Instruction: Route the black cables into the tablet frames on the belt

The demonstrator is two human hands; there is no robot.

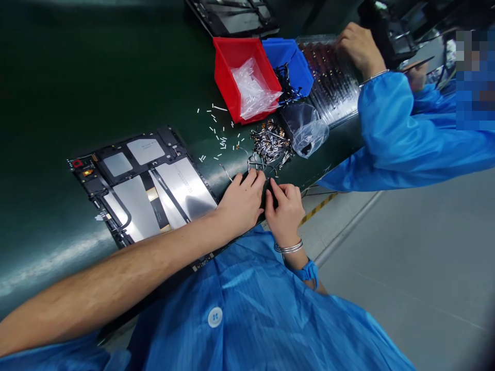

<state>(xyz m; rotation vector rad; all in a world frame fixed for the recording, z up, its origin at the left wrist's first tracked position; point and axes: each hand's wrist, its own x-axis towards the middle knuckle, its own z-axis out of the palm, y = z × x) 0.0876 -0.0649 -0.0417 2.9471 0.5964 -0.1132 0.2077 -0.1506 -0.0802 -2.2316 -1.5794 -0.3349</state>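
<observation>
My left hand [242,203] reaches in from the left, palm down at the table's near edge, fingers bent and pressed together. Beside it on the right, with a gap between them, is my right hand [285,211]; its thumb and index finger curl toward each other. Whatever either hand holds is too small or hidden to make out. Just beyond the fingertips lie several thin loose cables [263,164] with small connectors. A pile of small cables with metallic ends [271,141] sits behind them. Left of my hands lies an opened tablet-like device [185,188], partly covered by my left forearm.
Small white strips [222,141] are scattered on the green table [116,67]. Behind the pile stand a red bin [224,77] with clear plastic bags and a blue bin [305,69] with black cables. A plastic bag [309,136] and a clear tray [336,98] lie near a co-worker's hand [361,49].
</observation>
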